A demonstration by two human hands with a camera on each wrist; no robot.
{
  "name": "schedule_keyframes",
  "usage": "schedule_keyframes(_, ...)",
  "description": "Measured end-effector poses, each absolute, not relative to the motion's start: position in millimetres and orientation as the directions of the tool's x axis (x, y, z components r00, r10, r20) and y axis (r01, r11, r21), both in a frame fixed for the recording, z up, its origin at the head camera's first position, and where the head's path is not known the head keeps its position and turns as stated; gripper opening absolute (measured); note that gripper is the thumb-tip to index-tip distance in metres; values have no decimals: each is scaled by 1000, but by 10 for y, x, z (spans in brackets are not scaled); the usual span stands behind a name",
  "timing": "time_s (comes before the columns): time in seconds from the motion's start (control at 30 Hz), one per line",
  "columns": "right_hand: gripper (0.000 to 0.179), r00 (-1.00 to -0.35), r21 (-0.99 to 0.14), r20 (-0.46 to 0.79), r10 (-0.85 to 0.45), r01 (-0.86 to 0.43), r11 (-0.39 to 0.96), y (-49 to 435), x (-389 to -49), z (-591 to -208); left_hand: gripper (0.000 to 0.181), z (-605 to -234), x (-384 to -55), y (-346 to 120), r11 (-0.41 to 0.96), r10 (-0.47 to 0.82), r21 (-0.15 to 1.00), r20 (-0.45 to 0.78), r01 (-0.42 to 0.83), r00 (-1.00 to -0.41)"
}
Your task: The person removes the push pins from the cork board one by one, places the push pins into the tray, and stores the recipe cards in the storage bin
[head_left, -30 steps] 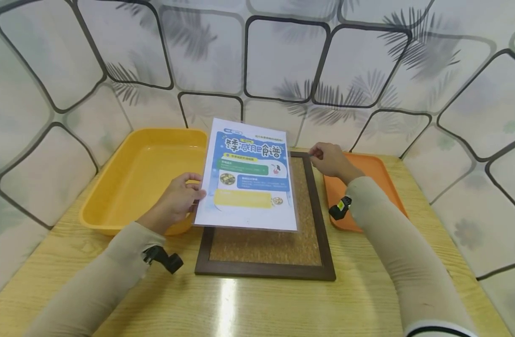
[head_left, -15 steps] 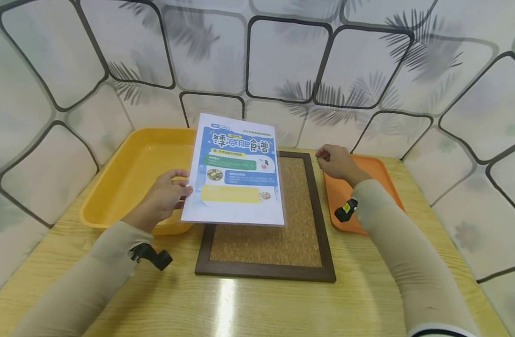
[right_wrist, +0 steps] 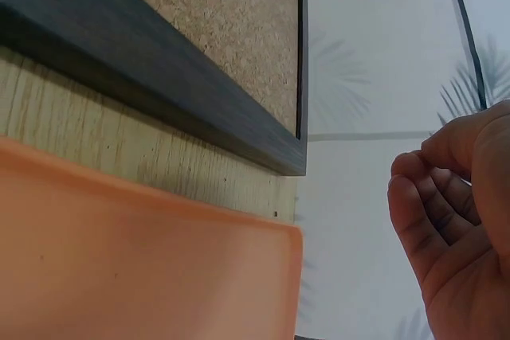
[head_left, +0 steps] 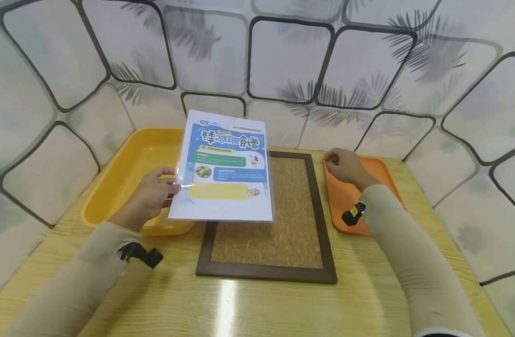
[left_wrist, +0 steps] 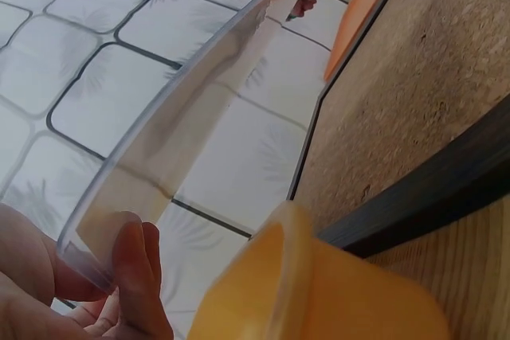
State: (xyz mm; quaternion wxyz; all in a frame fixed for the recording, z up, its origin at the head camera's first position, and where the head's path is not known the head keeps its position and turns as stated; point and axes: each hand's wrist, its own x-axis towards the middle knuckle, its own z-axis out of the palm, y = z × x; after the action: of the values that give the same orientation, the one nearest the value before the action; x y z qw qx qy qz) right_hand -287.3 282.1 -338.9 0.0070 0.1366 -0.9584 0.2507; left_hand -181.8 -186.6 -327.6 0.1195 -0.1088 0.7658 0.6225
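Observation:
My left hand [head_left: 154, 189] pinches the left edge of a printed sheet [head_left: 224, 206] in a clear, glossy cover, thumb on the front. The sheet hangs tilted above a dark-framed cork board [head_left: 266, 248] and overlaps the yellow basin. Up at the right, my right hand [head_left: 343, 164] hovers over the far left part of an orange tray [head_left: 342, 199], thumb and fingertips together. A small dark green piece [left_wrist: 291, 16] seems pinched there, seen from the left wrist; its kind is too small to make out, and the right wrist view hides it.
A deep yellow basin [head_left: 91, 206] stands left of the board, partly behind my left hand and the sheet. The wooden table [head_left: 274, 309] meets a patterned wall [head_left: 289, 61] at the back. Only a narrow strip of table separates board and orange tray.
The sheet and my left hand have moved left, uncovering more of the cork board. My right hand has shifted right, from the board's far right corner to above the orange tray.

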Motion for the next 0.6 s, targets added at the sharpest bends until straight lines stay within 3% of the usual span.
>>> schedule_keyframes(0.6,23,-978,-492,51,-201,-200,848,3055,-2818,-3490,46,-3272,-1849,-2173,201,-91,915,-337,-349,-937)
